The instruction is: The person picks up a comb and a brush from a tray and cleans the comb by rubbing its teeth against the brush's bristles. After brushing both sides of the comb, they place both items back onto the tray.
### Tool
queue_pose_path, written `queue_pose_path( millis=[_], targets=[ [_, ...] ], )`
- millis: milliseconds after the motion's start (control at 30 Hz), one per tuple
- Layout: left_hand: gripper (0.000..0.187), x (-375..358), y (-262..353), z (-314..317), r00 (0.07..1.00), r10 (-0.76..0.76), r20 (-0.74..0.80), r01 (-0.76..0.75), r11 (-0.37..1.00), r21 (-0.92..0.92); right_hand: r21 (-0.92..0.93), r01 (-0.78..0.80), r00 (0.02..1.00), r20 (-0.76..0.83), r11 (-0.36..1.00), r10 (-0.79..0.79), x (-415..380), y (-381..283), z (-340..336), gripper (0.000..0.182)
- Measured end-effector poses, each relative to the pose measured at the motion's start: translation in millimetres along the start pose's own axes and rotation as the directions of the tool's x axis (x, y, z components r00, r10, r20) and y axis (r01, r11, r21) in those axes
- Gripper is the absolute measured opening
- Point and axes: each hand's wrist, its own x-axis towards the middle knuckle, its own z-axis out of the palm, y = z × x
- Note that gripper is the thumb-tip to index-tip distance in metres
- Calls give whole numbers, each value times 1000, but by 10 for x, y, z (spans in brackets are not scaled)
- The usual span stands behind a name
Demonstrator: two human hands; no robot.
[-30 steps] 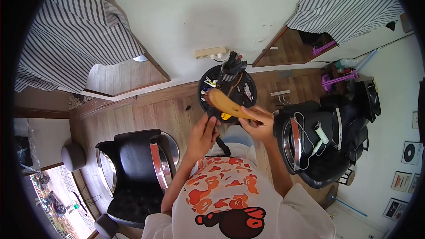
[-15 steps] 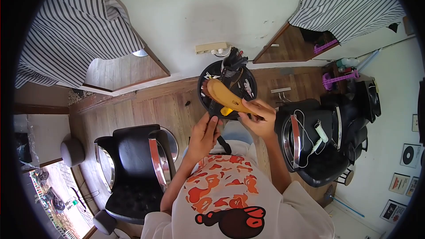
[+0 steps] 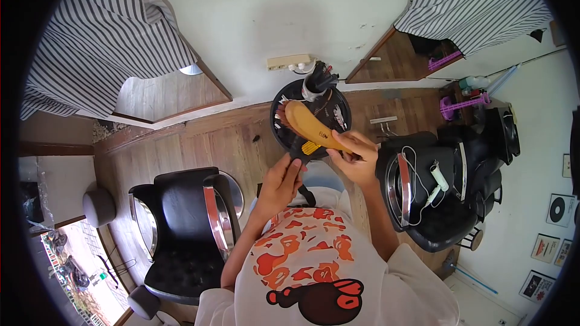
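Note:
My right hand (image 3: 356, 158) is closed around the narrow handle of a wooden-backed brush (image 3: 309, 125). Its brown bristles point left, and small dark lettering marks the handle. Closed fingers of my left hand (image 3: 281, 180) grip a black tool (image 3: 297, 147) with yellow comb-like teeth, just below the brush; I cannot tell its exact kind. Both tools overlap a round black tray (image 3: 279, 136) in front of my body. On the tray, a whitish cup (image 3: 310, 92) holds several dark tools, and small items lie around it, partly hidden by the brush.
Left of me stands a black salon chair (image 3: 184, 223). Another black chair (image 3: 423, 235) on my right carries a white hair dryer (image 3: 437, 175) with its cord. A power strip (image 3: 288, 61) is fixed to the wall behind the tray. Striped cloths (image 3: 115, 30) hang over the mirrors.
The brush has shifted slightly upward over the tray with its head turned a little. The black tool's angle in my left hand has changed slightly. Both hands keep their grips.

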Motion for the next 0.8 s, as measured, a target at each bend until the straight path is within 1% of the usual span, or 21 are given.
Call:
queue_pose_path(
  millis=[67,200,233,367,400,533,567,700,733,800],
  targets=[
    [25,-12,11,-6,1000,10,16,-10,1000,12,26,22,1000,-1,999,-22,-17,1,-8,48],
    [23,-69,129,-11,992,40,-116,-61,981,-186,-158,-85,996,9,984,87,-172,140,-251,48],
    [23,-58,120,-3,992,42,-119,-64,980,-189,-158,-81,996,13,984,84,-146,135,-238,48],
    [23,-26,38,27,999,-33,-17,34,998,48,0,-48,999,-6,999,48,-69,57,-93,47],
    [23,-39,25,38,999,-36,-19,37,998,47,1,-51,999,-4,999,51,-64,44,-98,47],
    [24,-64,-4,83,998,13,-56,-19,994,-104,-37,-48,999,13,998,48,-28,28,-129,47],
    [24,-60,-4,73,998,15,-56,-21,994,-104,-37,-46,999,13,998,47,-50,59,-157,47],
    [25,-37,3,11,991,-5,-136,-15,990,-143,-162,-104,995,-14,981,103,-240,294,-373,47],
    [25,-32,1,9,991,-7,-137,-13,989,-146,-134,-81,997,-9,988,80,-195,244,-336,47],
    [26,-25,-2,2,997,-39,-61,36,998,-58,-110,-69,998,-6,992,69,-93,96,-177,47]
  ],
)
